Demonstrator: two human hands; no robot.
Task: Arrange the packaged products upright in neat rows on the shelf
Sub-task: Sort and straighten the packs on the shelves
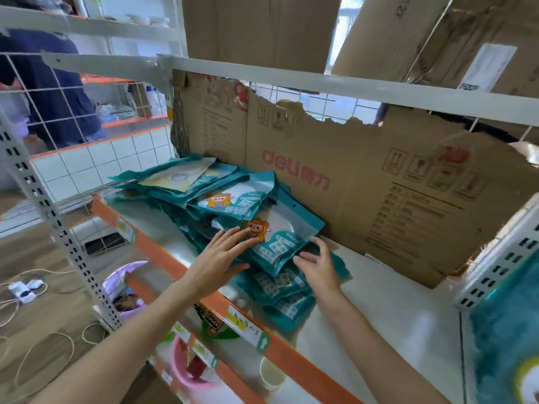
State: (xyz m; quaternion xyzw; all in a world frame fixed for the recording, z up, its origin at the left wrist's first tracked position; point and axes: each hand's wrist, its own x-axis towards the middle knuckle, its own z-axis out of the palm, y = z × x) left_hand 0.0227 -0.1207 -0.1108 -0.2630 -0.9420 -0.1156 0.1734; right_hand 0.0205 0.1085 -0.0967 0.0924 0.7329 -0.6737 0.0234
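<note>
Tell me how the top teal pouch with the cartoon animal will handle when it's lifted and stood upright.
The top teal pouch looks thin and flat, so it is probably light and floppy. Its glossy film may slide on the other pouches under it. Stood on the shelf, it would likely tip unless leaned against the cardboard sheet.

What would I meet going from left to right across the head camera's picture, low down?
Lilac plastic bucket → left hand → teal cartoon-printed pouch → right hand → teal fluffy fabric.
</note>
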